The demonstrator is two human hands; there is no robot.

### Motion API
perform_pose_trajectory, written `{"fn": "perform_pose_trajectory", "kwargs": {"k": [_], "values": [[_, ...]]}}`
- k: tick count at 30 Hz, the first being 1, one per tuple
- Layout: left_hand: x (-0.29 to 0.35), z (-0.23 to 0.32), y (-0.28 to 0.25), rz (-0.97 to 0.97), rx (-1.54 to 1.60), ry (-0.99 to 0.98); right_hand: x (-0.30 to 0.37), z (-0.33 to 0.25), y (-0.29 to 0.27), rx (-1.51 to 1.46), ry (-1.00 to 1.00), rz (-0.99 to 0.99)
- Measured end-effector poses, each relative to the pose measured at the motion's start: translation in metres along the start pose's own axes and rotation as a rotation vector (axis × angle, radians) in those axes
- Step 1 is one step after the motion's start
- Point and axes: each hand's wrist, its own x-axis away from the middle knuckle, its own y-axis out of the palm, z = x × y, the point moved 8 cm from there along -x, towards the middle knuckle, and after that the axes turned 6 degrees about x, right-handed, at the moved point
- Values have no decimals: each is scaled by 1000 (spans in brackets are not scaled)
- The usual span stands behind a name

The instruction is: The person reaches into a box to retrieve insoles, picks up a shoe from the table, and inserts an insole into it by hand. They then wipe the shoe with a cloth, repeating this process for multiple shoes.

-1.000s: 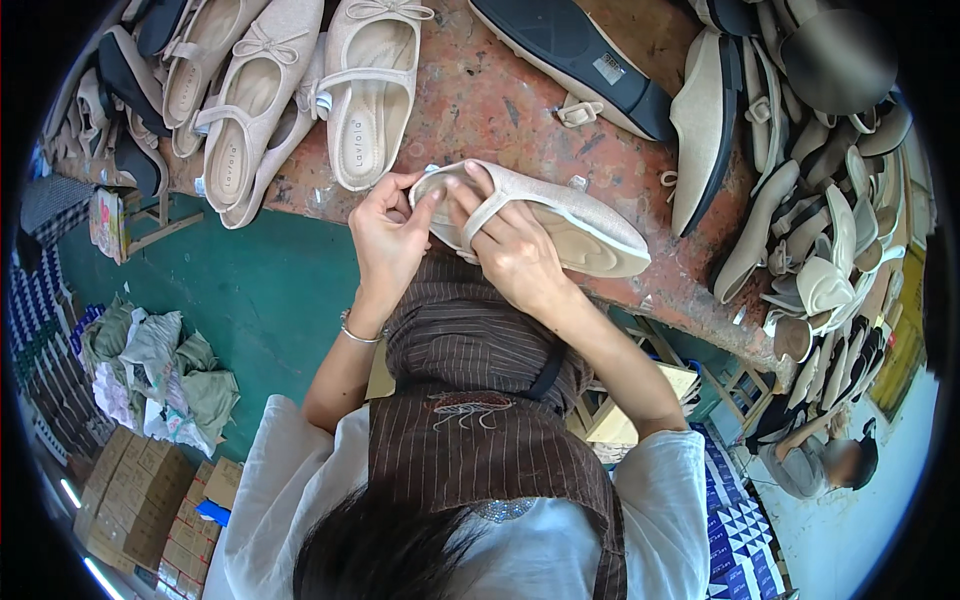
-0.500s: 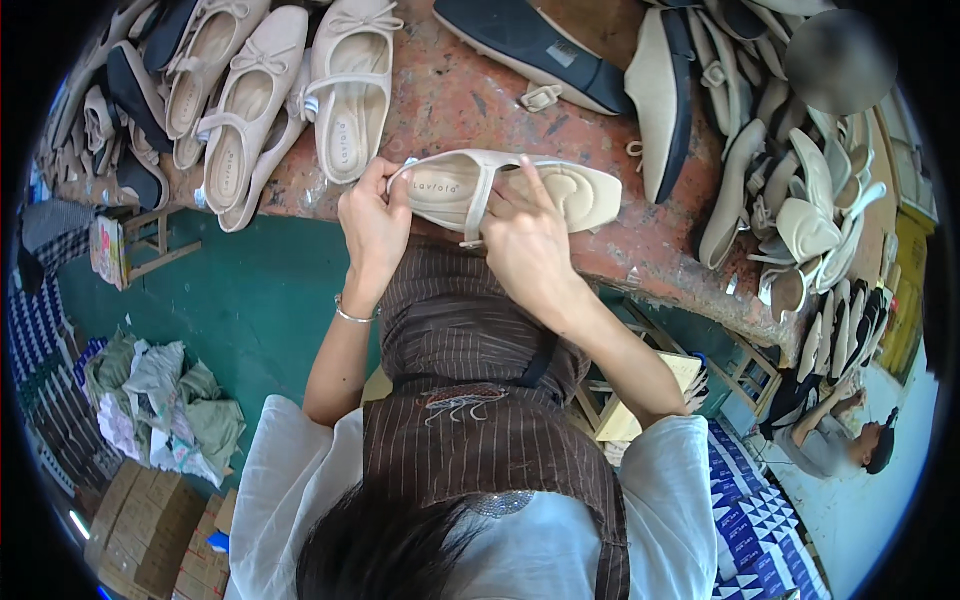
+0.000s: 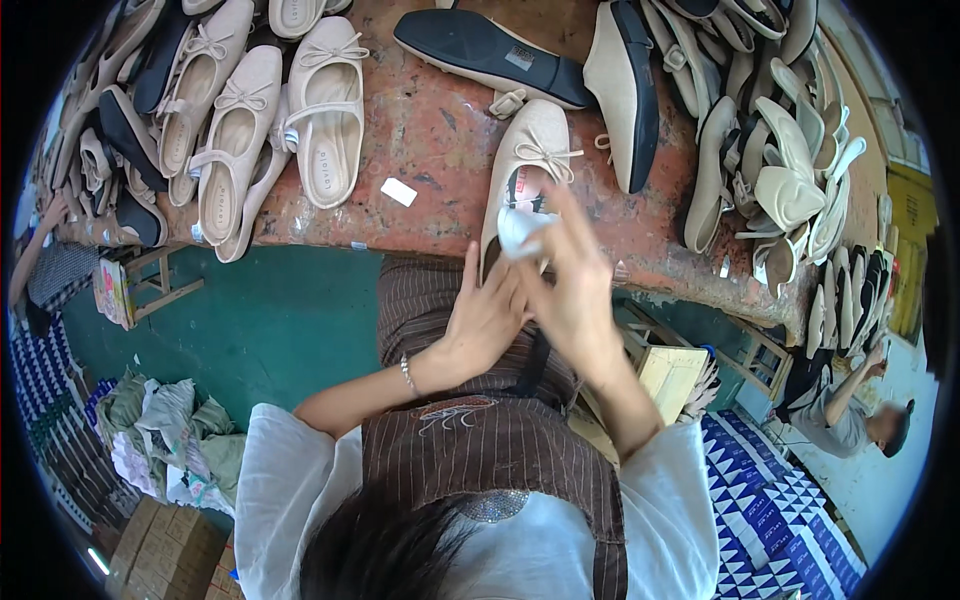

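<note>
- Turned since earlier: shoe (image 3: 530, 132), toe away from us
- Left hand (image 3: 480, 325): spread, near shoe; we'd steady it
- Right hand (image 3: 575, 278): at pale piece (image 3: 517, 230) (blurred; pinching, we cannot tell)

Light is bright, the right of the hands (image 3: 577, 288) blurred, edges curved toward black.

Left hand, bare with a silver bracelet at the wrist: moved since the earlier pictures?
Yes. Left hand has shifted right and down the picture, judged against the beige bow-topped strap shoe on the worn reddish table.
</note>
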Motion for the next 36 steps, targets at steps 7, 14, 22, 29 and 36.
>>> {"fn": "perform_pose_trajectory", "kwargs": {"k": [7,14,22,29,36], "values": [[3,-14,31,-51,7,-21,-13,-4,37,360,29,-17],[4,-5,10,134,30,-13,-41,10,39,413,-32,90],[5,-7,15,52,114,-67,-52,5,41,451,119,-39],[3,-5,8,152,-4,-19,-52,17,49,400,158,-71],[2,-5,4,165,68,-7,-55,58,104,622,214,-511]]}}
